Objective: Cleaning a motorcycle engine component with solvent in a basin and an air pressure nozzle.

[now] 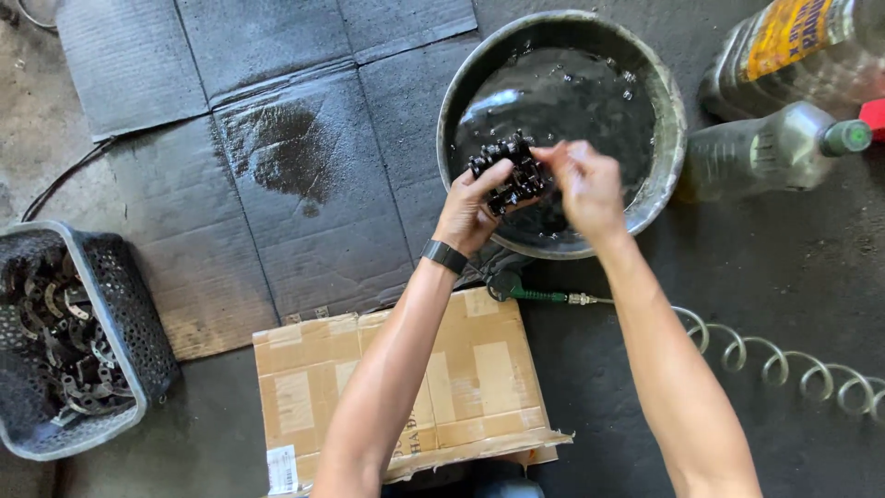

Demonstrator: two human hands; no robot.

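Cardboard box point(406, 387) just below our basin point(668, 138), our left hand point(470, 212) over the basin's near rim, fingers clutching a wet black chain point(512, 173), our right hand point(585, 184) beside it, fingers pinching the chain, bottles point(774, 148) right of the basin, basket point(129, 314) far left

Strong daylight is falling from above and slightly to my right, lighting my forearms warmly and leaving the ground dark and flat. Glare is bouncing off the liquid in the metal basin point(671, 138), breaking into white streaks and specks. The plastic bottles point(784, 148) at the right are catching soft highlights. My right hand point(588, 189) is blurring a little with motion, while my left hand point(468, 214) is staying sharper. The cardboard box point(313, 378) is looking bright, almost washed. The frame edges are bending slightly and softening toward the corners.
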